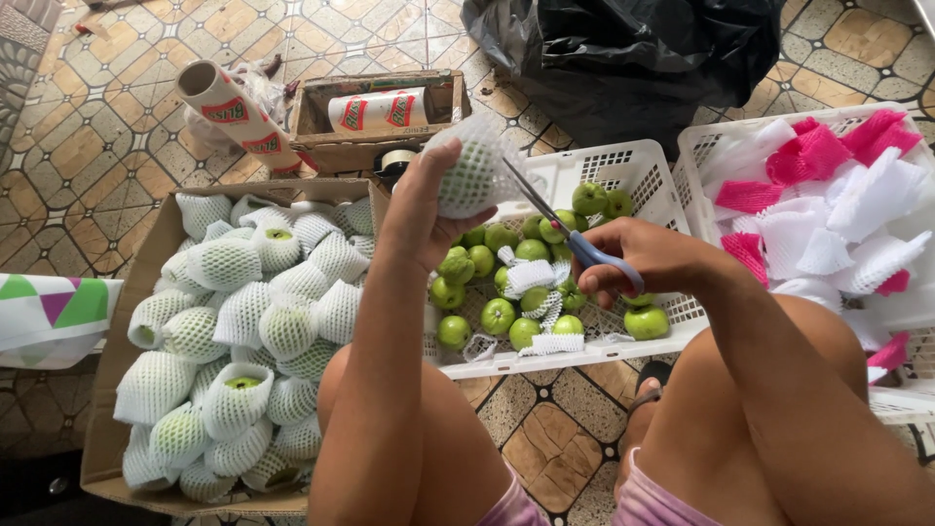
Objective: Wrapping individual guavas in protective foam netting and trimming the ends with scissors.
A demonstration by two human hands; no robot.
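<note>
A round green fruit wrapped in a white foam net sleeve sits above the middle of the view, raised over the near left corner of a white slotted plastic crate. The person's left hand is curled around its lower left side, fingers closed on the netting. At three o'clock from the fruit, blue-handled metal scissors point their blades up at the sleeve's right edge; the blade tips meet the foam. The right hand grips the scissors, fingers closed through the handle loops.

Below the fruit, at six o'clock, the crate holds loose small green fruits and scraps of white foam. At nine o'clock, a brown cardboard box is filled with netted fruits. At three o'clock, a second white crate carries white and pink foam sleeves. At twelve o'clock lies a black plastic bag, and at eleven o'clock a small open carton with paper rolls, all on patterned floor tiles.
</note>
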